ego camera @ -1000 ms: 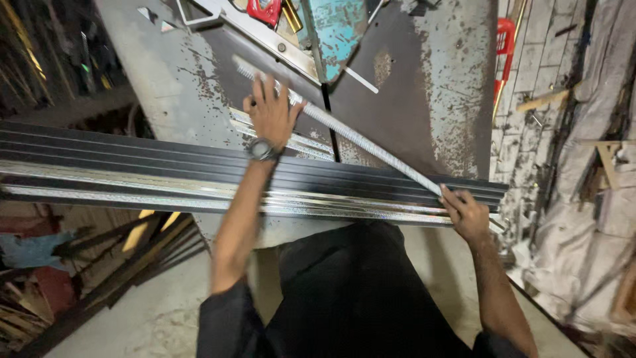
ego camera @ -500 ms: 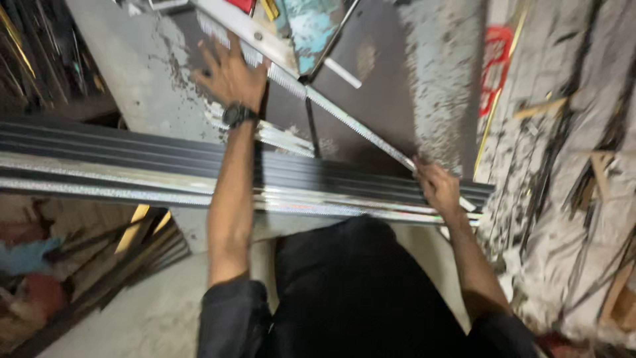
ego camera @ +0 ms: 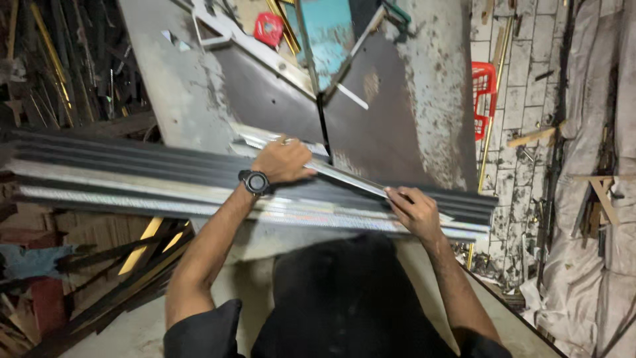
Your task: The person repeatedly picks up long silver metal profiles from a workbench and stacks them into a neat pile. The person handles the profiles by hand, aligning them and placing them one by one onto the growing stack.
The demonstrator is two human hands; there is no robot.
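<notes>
The left hand (ego camera: 283, 161) and the right hand (ego camera: 412, 211) each have fingers curled around one thin silver metal strip (ego camera: 344, 178). It lies slanted on top of the stack of long metal bars (ego camera: 132, 182) on the counter (ego camera: 172, 86), not yet lifted off.

Light falls from above onto my forearms and the grey table (ego camera: 424, 99); both side edges sink into dim shadow, slightly stretched, with mild overall softness.
</notes>
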